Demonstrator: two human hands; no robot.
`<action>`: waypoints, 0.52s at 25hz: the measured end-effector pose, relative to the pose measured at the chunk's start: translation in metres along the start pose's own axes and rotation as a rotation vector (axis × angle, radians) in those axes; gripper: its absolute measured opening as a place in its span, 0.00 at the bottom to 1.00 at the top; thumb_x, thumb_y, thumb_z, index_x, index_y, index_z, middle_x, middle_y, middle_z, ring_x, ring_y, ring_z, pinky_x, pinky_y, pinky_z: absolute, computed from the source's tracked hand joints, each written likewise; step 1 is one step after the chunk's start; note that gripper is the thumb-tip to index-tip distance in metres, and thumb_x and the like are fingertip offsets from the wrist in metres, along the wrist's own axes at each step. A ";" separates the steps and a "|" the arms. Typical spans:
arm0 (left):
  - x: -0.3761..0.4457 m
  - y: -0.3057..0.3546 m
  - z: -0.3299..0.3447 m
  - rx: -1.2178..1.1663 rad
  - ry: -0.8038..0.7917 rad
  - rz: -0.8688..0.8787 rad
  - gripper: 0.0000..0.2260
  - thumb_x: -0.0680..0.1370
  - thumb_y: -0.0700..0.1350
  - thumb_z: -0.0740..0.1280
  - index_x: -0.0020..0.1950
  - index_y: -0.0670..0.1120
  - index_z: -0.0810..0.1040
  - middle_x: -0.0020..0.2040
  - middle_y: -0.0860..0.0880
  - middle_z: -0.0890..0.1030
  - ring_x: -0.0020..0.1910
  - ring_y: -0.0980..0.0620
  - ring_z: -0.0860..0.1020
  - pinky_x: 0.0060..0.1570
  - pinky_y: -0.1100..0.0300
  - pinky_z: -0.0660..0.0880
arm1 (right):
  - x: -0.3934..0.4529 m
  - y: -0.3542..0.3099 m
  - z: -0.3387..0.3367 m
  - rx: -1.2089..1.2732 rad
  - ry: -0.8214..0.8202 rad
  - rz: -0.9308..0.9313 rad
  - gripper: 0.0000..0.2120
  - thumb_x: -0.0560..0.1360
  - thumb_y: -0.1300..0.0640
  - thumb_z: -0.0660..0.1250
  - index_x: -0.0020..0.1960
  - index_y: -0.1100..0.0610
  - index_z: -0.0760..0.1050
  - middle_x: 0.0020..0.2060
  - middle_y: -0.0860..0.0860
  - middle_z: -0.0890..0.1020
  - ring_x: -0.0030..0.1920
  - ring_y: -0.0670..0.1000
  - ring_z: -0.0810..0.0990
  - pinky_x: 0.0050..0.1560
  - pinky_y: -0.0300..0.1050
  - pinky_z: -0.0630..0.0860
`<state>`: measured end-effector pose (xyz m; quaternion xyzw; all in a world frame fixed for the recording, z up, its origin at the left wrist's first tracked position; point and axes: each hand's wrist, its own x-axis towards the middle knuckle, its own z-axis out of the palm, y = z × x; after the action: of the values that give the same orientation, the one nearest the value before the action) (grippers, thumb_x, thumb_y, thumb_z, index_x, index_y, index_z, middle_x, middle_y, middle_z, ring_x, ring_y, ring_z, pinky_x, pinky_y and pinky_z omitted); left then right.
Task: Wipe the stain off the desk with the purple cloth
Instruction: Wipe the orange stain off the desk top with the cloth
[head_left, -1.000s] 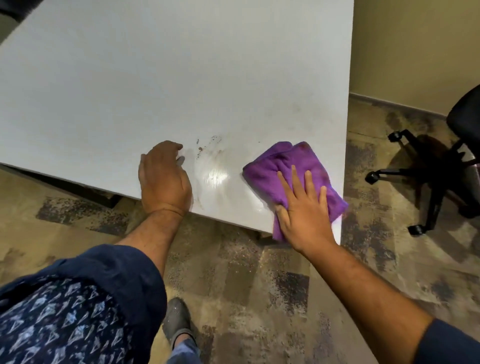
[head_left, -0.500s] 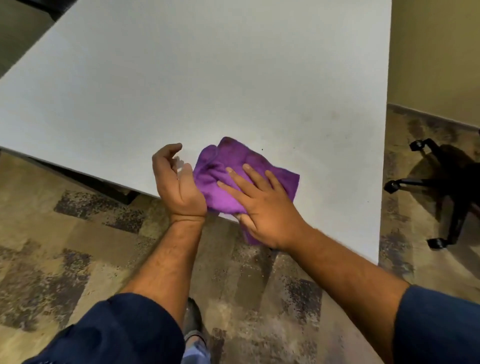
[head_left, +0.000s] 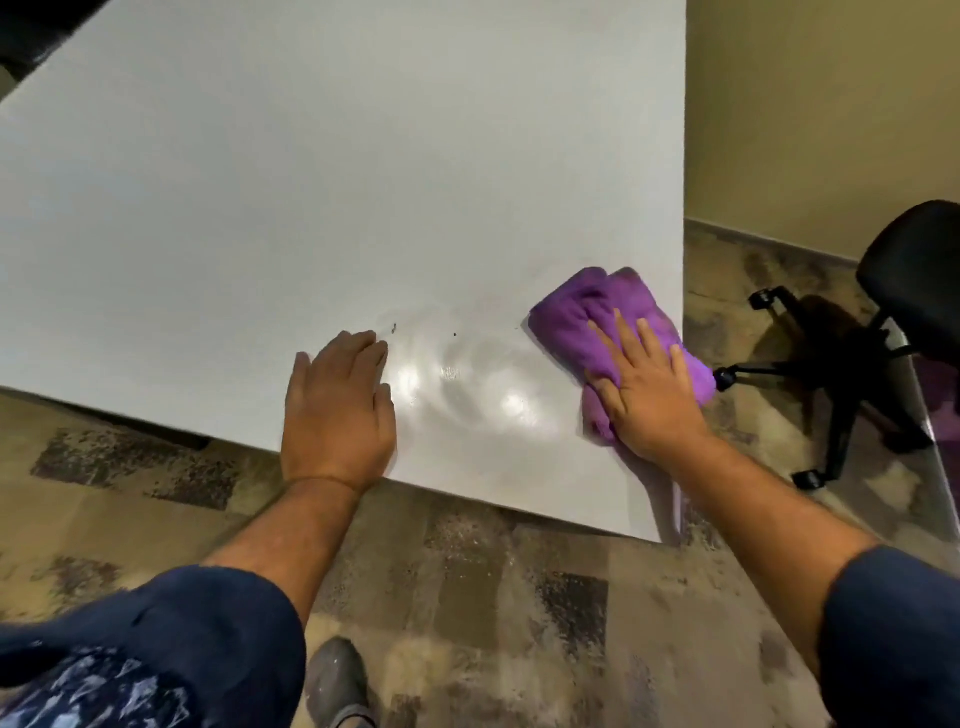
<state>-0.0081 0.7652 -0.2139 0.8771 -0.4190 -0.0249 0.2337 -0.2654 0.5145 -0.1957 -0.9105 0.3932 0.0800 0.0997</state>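
The white desk (head_left: 311, 182) fills the upper part of the view. A crumpled purple cloth (head_left: 597, 312) lies near the desk's right edge, partly hanging over it. My right hand (head_left: 647, 387) presses flat on the cloth with fingers spread. My left hand (head_left: 337, 410) rests palm down on the desk's front edge, holding nothing. Between the hands the desk shows a wet, shiny smear (head_left: 457, 384), and a few small dark specks of the stain (head_left: 395, 327) sit just beyond my left fingertips.
A black office chair (head_left: 883, 332) on castors stands on the floor right of the desk. A beige wall (head_left: 831, 104) runs behind it. Patterned carpet (head_left: 467, 597) lies below the desk's front edge, with my shoe (head_left: 337, 680) on it.
My right hand has swept the cloth from beside the left hand back to the desk's right edge, uncovering a wet streak. The left hand has flattened onto the desk.
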 end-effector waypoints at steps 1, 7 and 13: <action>0.000 0.000 0.001 -0.012 0.024 -0.007 0.21 0.82 0.42 0.64 0.76 0.44 0.76 0.76 0.45 0.77 0.78 0.43 0.72 0.83 0.39 0.59 | 0.023 0.000 -0.003 0.006 0.021 0.069 0.31 0.87 0.42 0.50 0.87 0.43 0.45 0.88 0.48 0.46 0.88 0.58 0.44 0.84 0.68 0.44; -0.005 0.000 0.001 -0.204 0.164 -0.047 0.24 0.80 0.44 0.64 0.76 0.41 0.74 0.75 0.42 0.77 0.74 0.41 0.74 0.76 0.46 0.72 | 0.103 -0.065 -0.017 0.118 0.028 0.202 0.30 0.88 0.41 0.49 0.87 0.41 0.43 0.88 0.48 0.47 0.87 0.60 0.44 0.84 0.69 0.42; -0.009 -0.007 -0.001 -0.322 0.312 -0.019 0.32 0.80 0.56 0.61 0.78 0.38 0.69 0.76 0.38 0.73 0.75 0.39 0.73 0.74 0.67 0.67 | 0.039 -0.202 0.019 0.031 -0.083 -0.406 0.33 0.86 0.39 0.54 0.87 0.39 0.46 0.88 0.47 0.48 0.88 0.59 0.45 0.84 0.68 0.41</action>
<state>-0.0086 0.7758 -0.2178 0.8256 -0.3599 0.0425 0.4325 -0.0923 0.6276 -0.1990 -0.9653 0.1983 0.0898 0.1440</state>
